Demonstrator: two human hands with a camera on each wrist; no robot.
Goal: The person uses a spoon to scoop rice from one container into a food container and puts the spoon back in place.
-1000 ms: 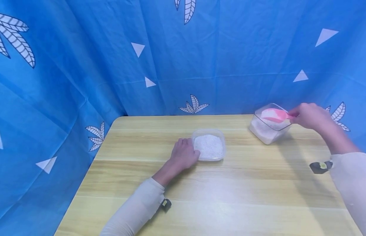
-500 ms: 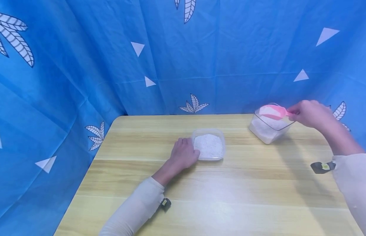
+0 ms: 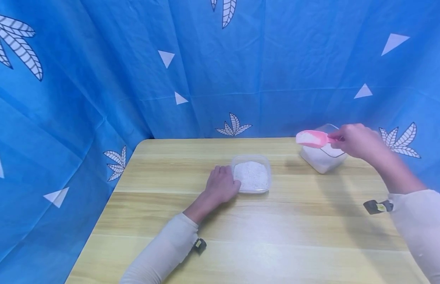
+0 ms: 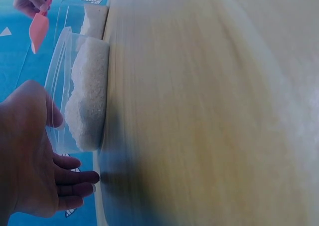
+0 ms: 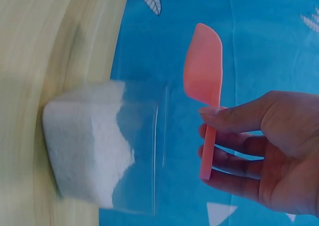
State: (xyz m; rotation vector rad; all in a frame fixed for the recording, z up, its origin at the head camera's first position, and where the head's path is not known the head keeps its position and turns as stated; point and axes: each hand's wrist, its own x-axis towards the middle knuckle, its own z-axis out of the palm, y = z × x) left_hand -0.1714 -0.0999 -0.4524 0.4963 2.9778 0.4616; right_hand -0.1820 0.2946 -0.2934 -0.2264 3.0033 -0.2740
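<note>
My right hand (image 3: pixel 356 142) grips a pink scoop (image 5: pixel 204 66) by its handle, thumb against the shaft and fingers behind it. White grains (image 3: pixel 306 138) fill the scoop's bowl, which is held level in the air. Its bowl is left of a tall clear container (image 5: pixel 139 176) holding white grains, and the hand overlaps that container in the head view. Mid-table stands a lower clear plastic container (image 3: pixel 253 191) with a heap of white grains (image 4: pixel 89 96). My left hand (image 3: pixel 221 184) rests at its left corner, thumb at the rim on the near side, extended fingers beside the left wall.
Both containers stand on a light wooden table (image 3: pixel 262 228), the taller one at the far right near the back edge. A blue patterned curtain (image 3: pixel 213 71) hangs behind and along the left side. Dark wrist devices (image 3: pixel 376 206) sit at the cuffs.
My right hand first lifted the loaded scoop slightly over the tall container, then carried it left past the rim. The left hand and both containers stay where they were.
</note>
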